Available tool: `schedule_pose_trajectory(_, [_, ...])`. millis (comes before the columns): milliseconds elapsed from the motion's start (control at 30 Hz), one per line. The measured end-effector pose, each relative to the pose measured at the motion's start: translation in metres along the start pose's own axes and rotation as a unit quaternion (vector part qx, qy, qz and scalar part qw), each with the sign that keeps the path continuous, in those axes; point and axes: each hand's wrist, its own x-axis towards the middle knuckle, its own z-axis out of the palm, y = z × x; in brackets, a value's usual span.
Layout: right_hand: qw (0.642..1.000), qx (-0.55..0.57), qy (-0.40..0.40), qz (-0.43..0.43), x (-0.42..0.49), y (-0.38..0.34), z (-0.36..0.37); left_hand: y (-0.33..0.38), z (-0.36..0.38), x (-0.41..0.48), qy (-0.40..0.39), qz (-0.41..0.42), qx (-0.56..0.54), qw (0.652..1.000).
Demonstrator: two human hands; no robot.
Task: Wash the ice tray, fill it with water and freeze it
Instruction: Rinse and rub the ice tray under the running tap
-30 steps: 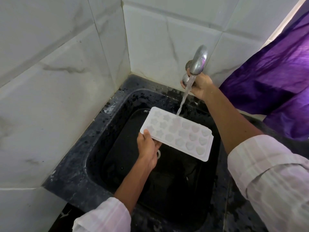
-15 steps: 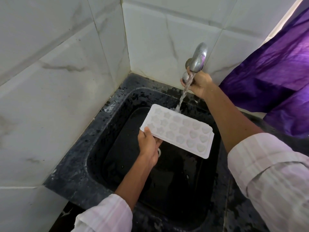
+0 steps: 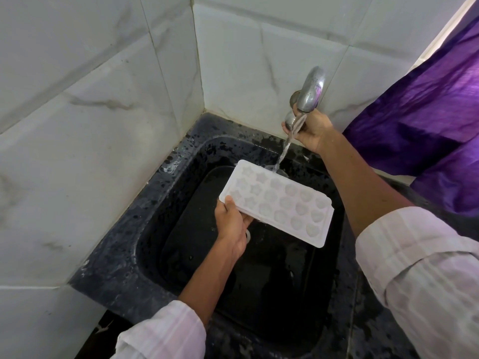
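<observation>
Fingers under and thumb on top, the left hand (image 3: 232,224) pinches the near-left corner of the white ice tray (image 3: 282,203), holding it cavity side up over the black sink (image 3: 121,257) in the middle of the frame. Towards the upper right, the right hand (image 3: 312,130) curls round the knob below the spout of the steel tap (image 3: 309,92), its fingers closed on it.

A stream of water (image 3: 283,149) runs down from the spout. A second ago it was landing inside the tray, on the moulded cells near the far long side. Now it strikes the far rim itself, close to the wall, and spills partly off the back edge. The tray has been nudged under the flow, not held still. The right hand has kept its grip on the knob throughout.

That suggests the rinse is being swept across the tray, so this looks like the washing stage and not the filling. Most cells towards the lower right are out of the stream for now. Whether any of them hold water cannot be told. A purple cloth (image 3: 427,112) hangs at the right edge.
</observation>
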Motion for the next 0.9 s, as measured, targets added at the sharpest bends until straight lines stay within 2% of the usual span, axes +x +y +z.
schedule_pose_trajectory(667, [1.000,0.006,-0.005,-0.010,0.000,0.002,-0.001,-0.002,0.002,0.001,-0.003,-0.002,0.020,1.000])
schedule_pose_trajectory(900, [0.999,0.019,0.016,-0.036,-0.015,0.013,0.002,0.001,0.008,0.003,0.016,-0.002,-0.008,1.000])
